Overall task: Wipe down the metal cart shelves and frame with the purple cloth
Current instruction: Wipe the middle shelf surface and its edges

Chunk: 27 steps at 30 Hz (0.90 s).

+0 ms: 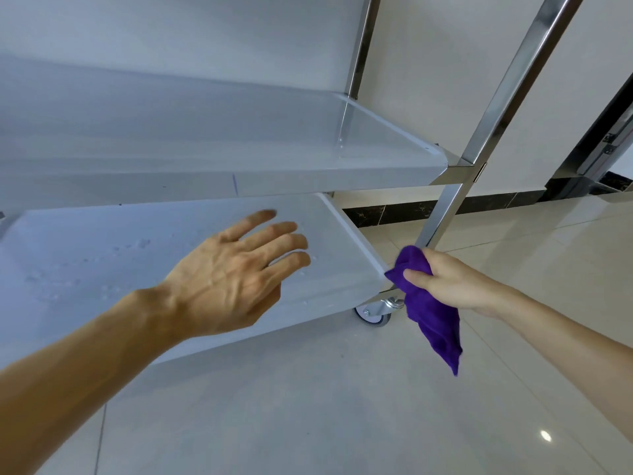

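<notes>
The metal cart fills the left and middle of the head view, with a middle shelf (239, 142) and a bottom shelf (102, 255) that carries scattered water drops. My left hand (233, 275) hovers flat over the bottom shelf, fingers apart, holding nothing. My right hand (455, 281) grips the bunched purple cloth (431, 313) against the base of the shiny front right upright (445, 207), at the bottom shelf's right corner. A tail of the cloth hangs down below my hand.
A grey caster wheel (375, 313) sits under the bottom shelf's right corner. Glossy light floor tiles (342, 406) spread below and to the right. A white wall with a dark skirting strip (496, 200) stands behind, and a metal door frame (603, 145) is at far right.
</notes>
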{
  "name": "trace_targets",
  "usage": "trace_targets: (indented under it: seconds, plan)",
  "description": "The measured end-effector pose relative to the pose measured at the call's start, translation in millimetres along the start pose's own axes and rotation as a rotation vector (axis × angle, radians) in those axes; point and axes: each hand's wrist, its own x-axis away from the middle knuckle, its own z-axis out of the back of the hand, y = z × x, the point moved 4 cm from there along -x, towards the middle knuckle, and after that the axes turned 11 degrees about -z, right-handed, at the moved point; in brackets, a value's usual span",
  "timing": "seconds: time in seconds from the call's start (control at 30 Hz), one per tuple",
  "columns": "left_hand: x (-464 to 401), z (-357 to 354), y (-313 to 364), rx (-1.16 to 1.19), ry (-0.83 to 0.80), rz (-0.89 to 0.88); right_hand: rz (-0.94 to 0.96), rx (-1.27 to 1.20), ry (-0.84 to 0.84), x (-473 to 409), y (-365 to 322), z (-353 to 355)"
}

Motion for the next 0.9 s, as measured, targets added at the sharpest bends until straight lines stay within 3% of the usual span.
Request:
trace_targets:
  seconds: [0.23, 0.37, 0.4, 0.47, 0.57, 0.73, 0.9]
  plan:
    - [52.1, -27.8, -14.1, 0.126, -0.262, 0.304, 0.274, 0.072, 0.326, -22.9, -72.1, -20.2]
    - [82.7, -40.8, -19.6, 0.224, -0.371, 0.496, 0.297, 0.438, -0.029, -44.9, -67.7, -90.7]
    - [89.6, -45.2, -19.5, 0.246, -0.383, 0.533, 0.269, 0.441, -0.048, -49.6, -64.1, -100.6]
    - [101.9, -56.3, -19.3, 0.296, -0.388, 0.621, 0.212, 0.326, 0.054, -59.0, -61.0, -109.6]
    - [116.0, -75.6, -11.9, 0.351, -0.388, 0.73, 0.181, 0.343, 0.241, -64.4, -59.4, -124.2]
    - [129.5, -91.9, 8.6, 0.314, -0.344, 0.791, 0.189, 0.287, 0.193, -56.4, -90.5, -155.0]
    - [129.6, -95.2, 9.4, 0.248, -0.31, 0.784, 0.629, 0.462, 0.169, 0.9, -116.7, -211.9]
